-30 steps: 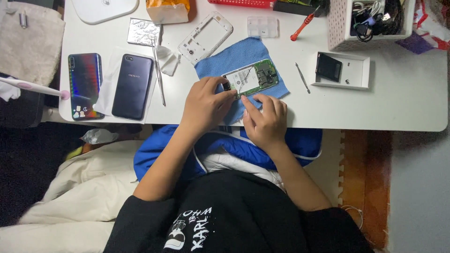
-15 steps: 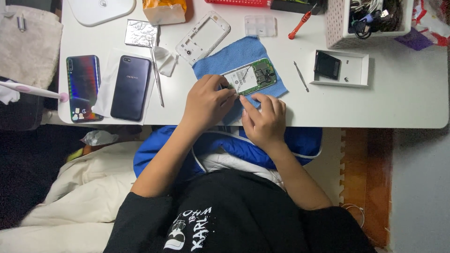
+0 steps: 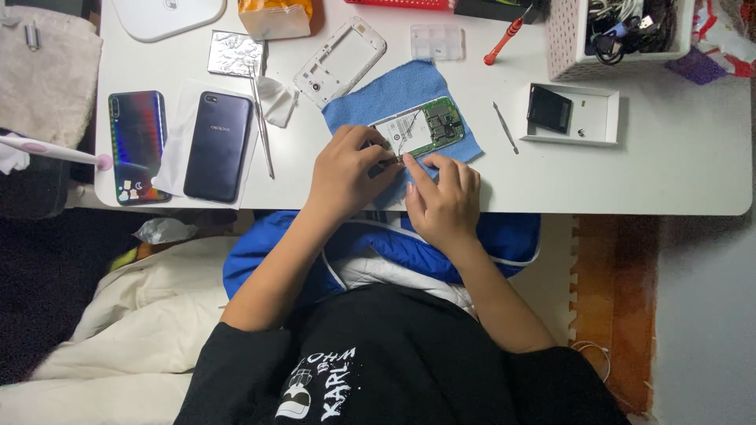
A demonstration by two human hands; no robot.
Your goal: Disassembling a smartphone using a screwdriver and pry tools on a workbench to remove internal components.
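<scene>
1. The table point(image 3: 646, 177) carried a blue cloth point(image 3: 394, 98) near its front edge.
2. On the cloth lay the opened phone point(image 3: 417, 127), circuit board bare; it looked light, stiff and fragile, best gripped by its edges.
3. The left hand point(image 3: 342, 173) curled, fingertips pinching something small at the phone's near end; what, I couldn't tell.
4. The right hand point(image 3: 445, 201) pressed one finger there, others loosely bent.
</scene>
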